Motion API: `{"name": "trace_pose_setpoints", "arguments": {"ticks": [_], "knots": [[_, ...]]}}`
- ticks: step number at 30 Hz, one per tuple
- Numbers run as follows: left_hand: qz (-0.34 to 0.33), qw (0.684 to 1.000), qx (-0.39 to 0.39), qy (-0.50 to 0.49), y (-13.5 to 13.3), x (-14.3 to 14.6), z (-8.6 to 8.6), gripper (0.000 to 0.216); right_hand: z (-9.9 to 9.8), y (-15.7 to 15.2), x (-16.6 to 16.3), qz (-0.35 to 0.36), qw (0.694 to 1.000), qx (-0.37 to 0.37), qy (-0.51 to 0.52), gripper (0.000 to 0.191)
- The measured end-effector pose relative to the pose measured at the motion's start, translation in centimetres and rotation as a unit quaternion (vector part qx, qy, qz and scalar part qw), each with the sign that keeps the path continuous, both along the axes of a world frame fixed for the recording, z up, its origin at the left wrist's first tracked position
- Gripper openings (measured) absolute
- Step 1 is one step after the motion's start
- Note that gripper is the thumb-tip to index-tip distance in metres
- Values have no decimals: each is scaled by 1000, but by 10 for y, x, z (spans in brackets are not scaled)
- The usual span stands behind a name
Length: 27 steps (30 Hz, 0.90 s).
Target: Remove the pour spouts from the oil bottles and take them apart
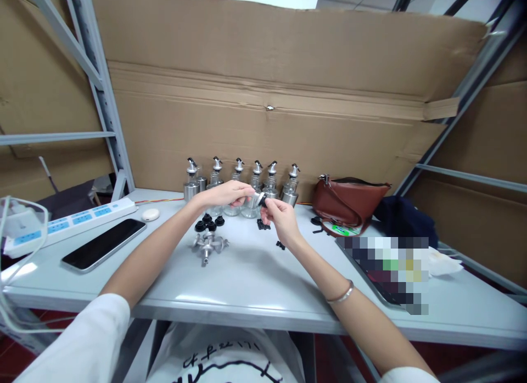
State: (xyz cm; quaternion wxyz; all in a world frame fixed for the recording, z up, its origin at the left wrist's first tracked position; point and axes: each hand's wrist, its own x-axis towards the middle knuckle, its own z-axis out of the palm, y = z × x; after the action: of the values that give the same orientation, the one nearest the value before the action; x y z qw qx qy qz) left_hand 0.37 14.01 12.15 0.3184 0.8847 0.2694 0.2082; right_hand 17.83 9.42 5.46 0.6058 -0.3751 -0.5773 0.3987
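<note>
- The left hand (pixel 225 195) and the right hand (pixel 280 217) meet above the grey bench (pixel 255 279), near the middle of its back edge. Between their fingertips is a small silver metal pourer spout (pixel 259 199).
- The silver metal pourer spout is short and shiny, with a black part on the side toward the right hand. Finer detail is too small to make out.
- The left hand's thumb and fingers pinch the silver side. The right hand's fingertips are closed on the black end. Both hands grasp it clear of the bench top.
- Just behind the hands, a row of clear glass bottles with steel pourer tops (pixel 242 185) stands along the back edge.
- Below the left hand lie a few round black rubber stoppers (pixel 208 223). A small heap of loose silver spouts (pixel 208 244) lies just in front of them.
- Small black parts (pixel 263 225) lie under the right hand.
- A brown leather bag (pixel 348 204) sits toward the right of the back edge.
- A black phone (pixel 102 244) lies face up near the left edge, beside a white power strip with blue sockets (pixel 69 221).
- A thin silver bracelet (pixel 341 295) circles the right wrist.
</note>
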Motion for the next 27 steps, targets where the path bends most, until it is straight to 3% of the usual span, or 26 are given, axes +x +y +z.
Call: {"name": "trace_pose_setpoints", "arguments": {"ticks": [5, 9, 12, 15, 18, 20, 27], "knots": [[0, 996, -88, -17, -5, 1, 4, 35, 0, -3, -1, 1, 998, 33, -48, 39], [1, 992, -123, -6, 1, -2, 4, 38, 1, -7, 3, -39, 986, 82, -139, 29], [59, 992, -105, -22, 13, -19, 8, 38, -3, -6, 10, -107, 940, 193, -260, 11], [117, 990, -54, -49, 19, -45, 19, 36, -8, 5, 9, -99, 857, 258, -436, 11], [124, 992, -4, -9, 14, -65, 31, 32, -11, 26, -8, -53, 779, 203, -591, 18], [131, 991, 17, 37, 7, -71, 37, 32, -12, 42, -25, -39, 746, 152, -647, 19], [102, 986, 0, 134, 3, -71, 37, 21, -24, 75, -67, -37, 741, 95, -664, 24]]}}
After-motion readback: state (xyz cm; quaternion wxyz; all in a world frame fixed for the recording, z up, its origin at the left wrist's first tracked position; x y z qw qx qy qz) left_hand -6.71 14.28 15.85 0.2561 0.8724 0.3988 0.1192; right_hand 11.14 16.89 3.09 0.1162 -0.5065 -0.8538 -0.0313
